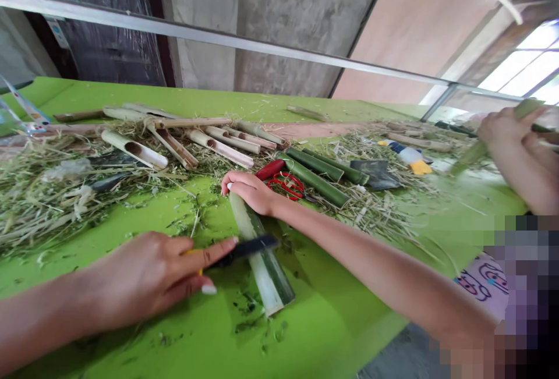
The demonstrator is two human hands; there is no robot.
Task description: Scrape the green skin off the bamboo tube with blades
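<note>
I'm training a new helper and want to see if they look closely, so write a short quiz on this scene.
1. Fill in: the knife with a black blade and yellow handle is held by the ____.
2. True or false: the red-handled scissors lie beside dark green bamboo pieces.
3. Multiple choice: where does the right hand hold the green-and-pale bamboo piece? A, near end; B, middle; C, far end.
Key: 1, left hand; 2, true; 3, C.

lime-green table cover (336, 332): bore heaped plant shavings (26, 216) | beyond: cut-open pale bamboo tubes (117, 140) lay clustered | centre: green bamboo tubes (318, 182), red-handled scissors (294, 184) lay | front: partly scraped bamboo tube (265, 277) rested
</note>
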